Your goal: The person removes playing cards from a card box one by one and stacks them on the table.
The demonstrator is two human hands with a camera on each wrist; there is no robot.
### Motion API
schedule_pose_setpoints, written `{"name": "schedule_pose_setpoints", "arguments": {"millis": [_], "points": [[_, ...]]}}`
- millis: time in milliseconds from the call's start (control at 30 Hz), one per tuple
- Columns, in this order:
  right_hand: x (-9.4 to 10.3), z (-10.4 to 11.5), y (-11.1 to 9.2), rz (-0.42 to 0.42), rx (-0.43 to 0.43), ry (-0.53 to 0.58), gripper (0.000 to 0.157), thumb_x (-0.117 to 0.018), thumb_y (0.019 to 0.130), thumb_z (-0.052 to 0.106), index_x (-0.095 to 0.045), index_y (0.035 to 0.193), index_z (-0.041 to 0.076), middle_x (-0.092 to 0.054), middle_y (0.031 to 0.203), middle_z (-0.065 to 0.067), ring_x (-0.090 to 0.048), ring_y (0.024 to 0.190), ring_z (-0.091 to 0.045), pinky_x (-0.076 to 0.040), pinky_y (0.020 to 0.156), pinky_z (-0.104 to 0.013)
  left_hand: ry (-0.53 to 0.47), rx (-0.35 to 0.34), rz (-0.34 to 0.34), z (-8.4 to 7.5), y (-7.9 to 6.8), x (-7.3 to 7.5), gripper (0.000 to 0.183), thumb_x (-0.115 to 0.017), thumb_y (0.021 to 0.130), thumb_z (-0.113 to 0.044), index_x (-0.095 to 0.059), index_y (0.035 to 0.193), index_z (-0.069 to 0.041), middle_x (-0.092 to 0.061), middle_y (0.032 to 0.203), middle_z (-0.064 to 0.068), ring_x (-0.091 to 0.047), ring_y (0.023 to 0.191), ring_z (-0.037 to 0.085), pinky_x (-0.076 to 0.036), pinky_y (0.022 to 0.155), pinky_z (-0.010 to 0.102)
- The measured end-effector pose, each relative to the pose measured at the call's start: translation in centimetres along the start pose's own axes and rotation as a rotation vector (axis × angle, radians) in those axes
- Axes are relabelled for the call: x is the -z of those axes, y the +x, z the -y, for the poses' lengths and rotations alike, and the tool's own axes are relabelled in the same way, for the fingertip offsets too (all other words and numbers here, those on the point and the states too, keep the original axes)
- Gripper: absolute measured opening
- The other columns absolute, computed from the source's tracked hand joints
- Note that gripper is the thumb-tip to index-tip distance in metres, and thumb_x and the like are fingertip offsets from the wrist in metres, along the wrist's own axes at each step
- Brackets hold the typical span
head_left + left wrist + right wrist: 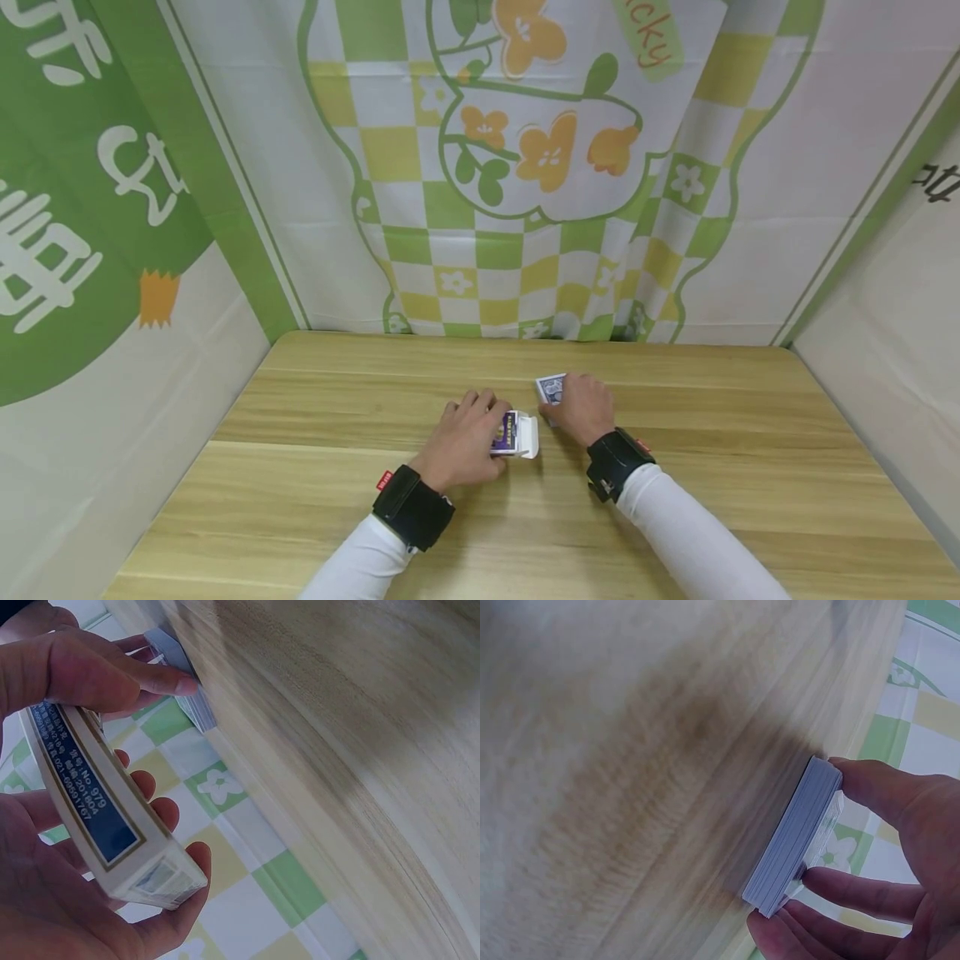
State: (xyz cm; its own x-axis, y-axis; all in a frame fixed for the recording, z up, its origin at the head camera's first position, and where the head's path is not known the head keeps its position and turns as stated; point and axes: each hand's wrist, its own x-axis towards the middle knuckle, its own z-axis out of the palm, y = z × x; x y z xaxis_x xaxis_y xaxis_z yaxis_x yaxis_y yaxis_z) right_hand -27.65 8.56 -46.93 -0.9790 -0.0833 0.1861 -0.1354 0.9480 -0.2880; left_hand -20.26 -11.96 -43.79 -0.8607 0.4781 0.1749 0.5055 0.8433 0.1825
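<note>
My left hand (pixel 465 442) grips a playing card box (pixel 507 433), its white flap (pixel 529 437) folded out toward the right. In the left wrist view the box (pixel 97 802) shows a dark blue printed side, with fingers wrapped along its far edge and the thumb side below. Just to the right and a little farther back, my right hand (pixel 587 408) holds a deck of playing cards (pixel 551 388) with a blue patterned back. The right wrist view shows the deck (pixel 795 836) as an even stack, thumb at one end and fingertips at the other, close over the table.
The wooden table (pixel 337 508) reaches back to a white cloth curtain (pixel 487 275) with green and yellow checks and orange flowers. Printed cloth walls, the left one (pixel 82 208) with white characters on green, stand at both sides.
</note>
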Motion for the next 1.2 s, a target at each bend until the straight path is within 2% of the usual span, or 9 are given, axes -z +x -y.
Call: {"name": "schedule_pose_setpoints", "arguments": {"millis": [833,1200], "points": [[0.05,0.36,-0.05,0.015,-0.012,-0.025,0.044,-0.086,0.073,0.036,-0.065,0.078,-0.002,-0.057,0.067,-0.012,-0.056,0.057,-0.026,-0.05,0.048,-0.042,-0.008,0.003,0.007,-0.02,-0.01,0.03,0.066,-0.086,0.068,-0.022,-0.06,0.128,-0.009,-0.057,0.119,0.007,-0.053,0.113,0.028,-0.049,0.092,0.053],[-0.08,0.29,0.03,0.026,-0.019,-0.024,0.044,-0.086,0.074,0.036,-0.066,0.084,-0.002,-0.059,0.068,-0.012,-0.057,0.058,-0.026,-0.051,0.05,-0.043,-0.016,0.009,0.012,-0.05,-0.07,0.07,0.066,-0.086,0.069,-0.022,-0.06,0.129,-0.009,-0.056,0.119,0.007,-0.053,0.113,0.028,-0.049,0.092,0.053]]}}
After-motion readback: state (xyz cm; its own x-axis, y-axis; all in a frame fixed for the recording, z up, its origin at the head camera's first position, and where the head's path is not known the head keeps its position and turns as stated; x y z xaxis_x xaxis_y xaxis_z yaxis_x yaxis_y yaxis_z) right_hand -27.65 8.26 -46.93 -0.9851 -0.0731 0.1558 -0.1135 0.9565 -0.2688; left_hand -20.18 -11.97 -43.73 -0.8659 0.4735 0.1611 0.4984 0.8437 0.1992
